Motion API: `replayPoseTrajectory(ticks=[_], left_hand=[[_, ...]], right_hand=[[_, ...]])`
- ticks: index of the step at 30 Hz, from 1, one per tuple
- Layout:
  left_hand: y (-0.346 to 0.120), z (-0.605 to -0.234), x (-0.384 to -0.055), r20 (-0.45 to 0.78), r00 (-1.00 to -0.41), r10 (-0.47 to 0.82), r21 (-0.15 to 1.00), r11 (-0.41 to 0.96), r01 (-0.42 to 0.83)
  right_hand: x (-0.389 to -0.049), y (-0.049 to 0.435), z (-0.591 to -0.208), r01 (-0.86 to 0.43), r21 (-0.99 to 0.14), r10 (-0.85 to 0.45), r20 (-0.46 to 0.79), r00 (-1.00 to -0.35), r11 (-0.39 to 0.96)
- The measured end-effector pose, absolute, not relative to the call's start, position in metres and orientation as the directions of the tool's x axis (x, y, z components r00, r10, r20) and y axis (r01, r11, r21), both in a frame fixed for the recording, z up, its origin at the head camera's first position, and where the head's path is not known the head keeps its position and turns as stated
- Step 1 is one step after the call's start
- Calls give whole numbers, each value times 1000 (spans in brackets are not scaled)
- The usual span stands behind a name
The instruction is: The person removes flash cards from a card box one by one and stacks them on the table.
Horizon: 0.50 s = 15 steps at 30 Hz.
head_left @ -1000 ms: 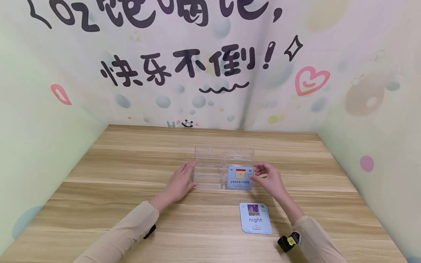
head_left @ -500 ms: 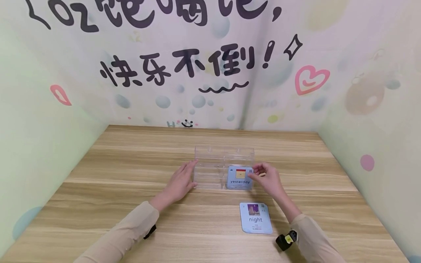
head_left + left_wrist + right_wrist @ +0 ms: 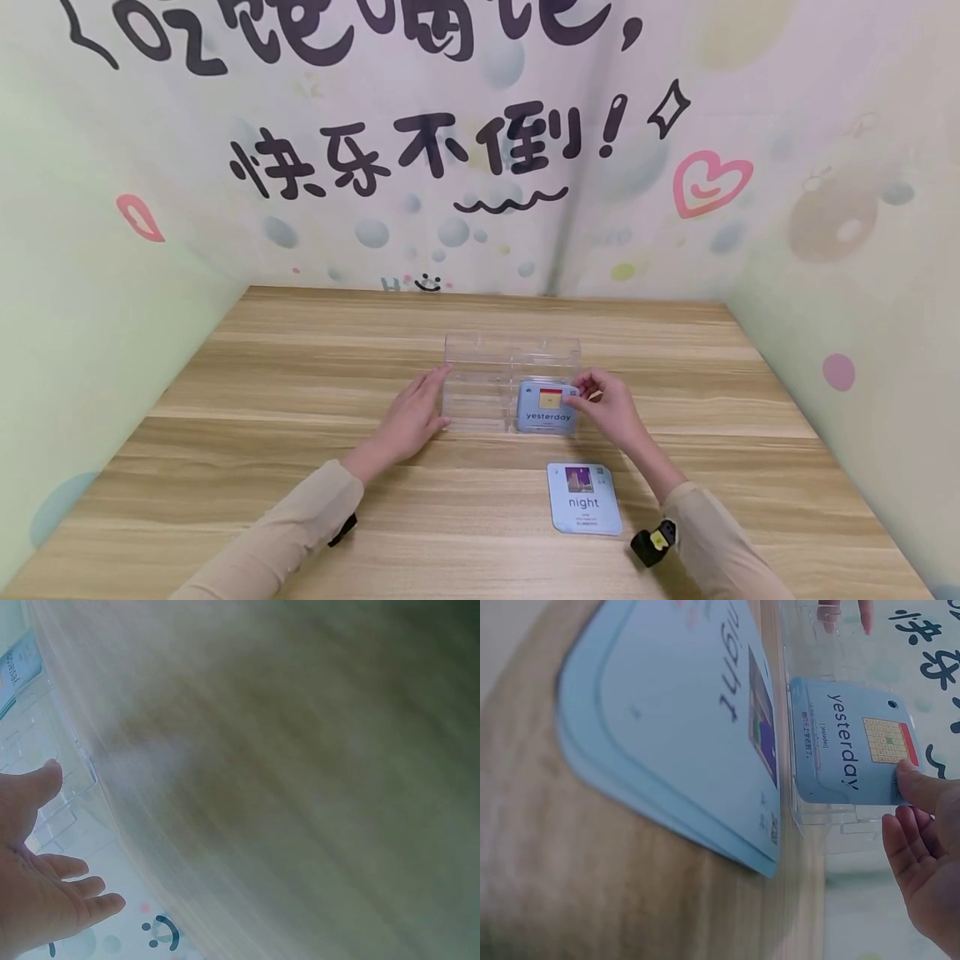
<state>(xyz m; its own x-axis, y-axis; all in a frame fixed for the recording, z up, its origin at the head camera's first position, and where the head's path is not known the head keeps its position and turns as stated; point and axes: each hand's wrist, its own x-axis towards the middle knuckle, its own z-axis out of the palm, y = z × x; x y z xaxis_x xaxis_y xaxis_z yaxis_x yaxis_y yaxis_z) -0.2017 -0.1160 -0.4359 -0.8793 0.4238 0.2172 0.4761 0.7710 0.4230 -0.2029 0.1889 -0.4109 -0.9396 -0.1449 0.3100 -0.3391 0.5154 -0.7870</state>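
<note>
A clear plastic card holder [image 3: 477, 403] with compartments stands on the table. My left hand [image 3: 411, 417] rests along its left side, fingers extended; the left wrist view shows the thumb [image 3: 46, 782] and spread fingers beside the clear plastic. In the lower right compartment stands a light blue flash card [image 3: 547, 418] reading "yesterday", with a calendar picture. My right hand [image 3: 613, 410] pinches its upper right corner, thumb on the printed face [image 3: 847, 742] and fingers behind. Nearer to me lies a light blue "night" flash card [image 3: 583, 504], which in the right wrist view tops a small stack.
The wood-grain table [image 3: 247, 400] meets a printed cloth wall [image 3: 360, 233] at the back, with more cloth at both sides. A black wrist camera [image 3: 652, 543] sits under the right sleeve, above the table to the right of the "night" card.
My right hand has shifted slightly left, its thumb and fingers now on the "yesterday" card's corner. That card's top has come slightly forward. The left hand and the "night" card have stayed put.
</note>
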Motion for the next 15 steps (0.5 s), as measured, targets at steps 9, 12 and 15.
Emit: replayPoseTrajectory(ticks=[9,12,15], left_hand=[[-116,-435,-201,214,-881,423,420,774,474],[-117,-435,-201,208,-883,421,421,776,469],[-117,-435,-201,206,-884,420,422,777,467]], right_hand=[[-214,196,-421,-370,-770,-164,335,-928,520],[-215,196,-421,-374,-765,-157,345,-925,524],[-215,197,-419,-361,-771,-145,337,-930,525]])
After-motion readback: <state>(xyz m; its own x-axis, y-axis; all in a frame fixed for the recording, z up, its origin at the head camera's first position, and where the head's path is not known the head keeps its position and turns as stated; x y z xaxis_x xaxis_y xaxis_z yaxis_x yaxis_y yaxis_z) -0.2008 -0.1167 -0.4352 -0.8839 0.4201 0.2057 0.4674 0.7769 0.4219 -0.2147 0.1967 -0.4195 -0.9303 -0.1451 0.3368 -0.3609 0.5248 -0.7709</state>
